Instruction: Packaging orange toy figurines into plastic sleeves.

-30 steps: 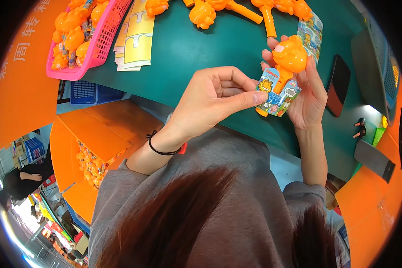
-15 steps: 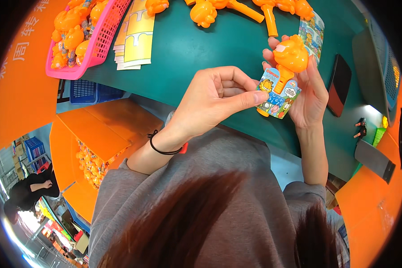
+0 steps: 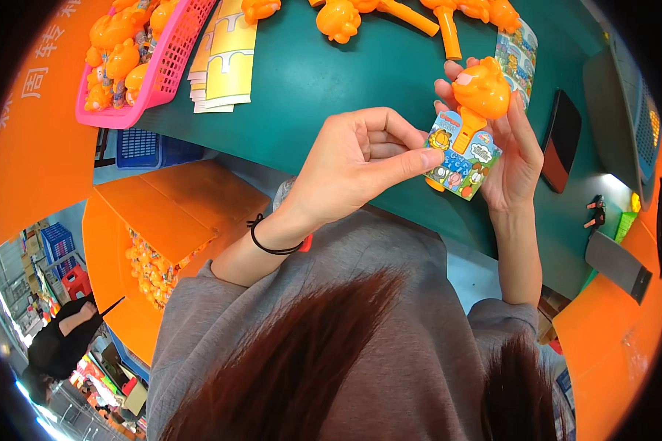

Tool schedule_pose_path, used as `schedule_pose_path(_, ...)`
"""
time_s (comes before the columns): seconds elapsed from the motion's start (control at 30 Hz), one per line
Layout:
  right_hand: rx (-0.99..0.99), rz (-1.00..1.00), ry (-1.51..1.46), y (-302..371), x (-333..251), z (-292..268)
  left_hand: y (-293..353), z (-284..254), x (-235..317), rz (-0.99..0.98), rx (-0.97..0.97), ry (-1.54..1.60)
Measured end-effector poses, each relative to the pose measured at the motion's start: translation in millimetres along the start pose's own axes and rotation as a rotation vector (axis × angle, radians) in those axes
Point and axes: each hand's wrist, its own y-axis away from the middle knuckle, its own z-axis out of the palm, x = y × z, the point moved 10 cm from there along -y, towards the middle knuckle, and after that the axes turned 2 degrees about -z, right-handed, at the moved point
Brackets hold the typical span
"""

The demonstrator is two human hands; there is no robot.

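An orange plastic toy (image 3: 482, 88) with a rounded cartoon-animal head and a stick handle is held over the near right part of the green table. My right hand (image 3: 518, 169) is around it from behind and the right, with fingertips showing left of the head. A colourful printed cartoon sticker (image 3: 467, 170) lies across the handle, standing out flat to both sides. My left hand (image 3: 353, 165) pinches the sticker's left edge between thumb and bent fingers. The handle's lower end peeks out below the sticker. What my right palm presses on is partly hidden.
More orange toys (image 3: 338, 22) lie at the table's far edge, beside a printed sheet (image 3: 517, 55). A pink basket (image 3: 143, 103) of toys and yellow sheets (image 3: 230, 73) are at left; a dark phone (image 3: 561, 140) is at right. An orange carton (image 3: 176, 206) stands below left.
My hands, the toy and the sticker keep nearly the same pose; the whole view shifts slightly. In the lower left background, a person in black has moved.
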Motion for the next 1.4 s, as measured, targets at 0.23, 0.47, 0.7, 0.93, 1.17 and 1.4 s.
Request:
schedule_pose_path(0.23,0.026,0.002,0.041,0,0,2,0,1,0,0.024,0.023,-0.082)
schedule_pose_path(0.47,0.019,-0.049,0.136,0,0,3,-2,-7,-2,0.067,0.149,-0.151)
schedule_pose_path(0.7,0.152,-0.131,0.205,0,-4,2,-8,-14,12,0.145,0.224,-0.318)
schedule_pose_path(0.93,-0.144,-0.098,0.813,6,-23,13,-9,-41,42,0.194,0.210,-0.226)
schedule_pose_path(1.17,0.008,-0.140,0.534,11,-7,6,16,-37,47,0.300,0.253,-0.071)
schedule_pose_path(1.4,0.066,-0.063,0.426,10,10,3,24,-45,55,0.513,0.382,-0.052)
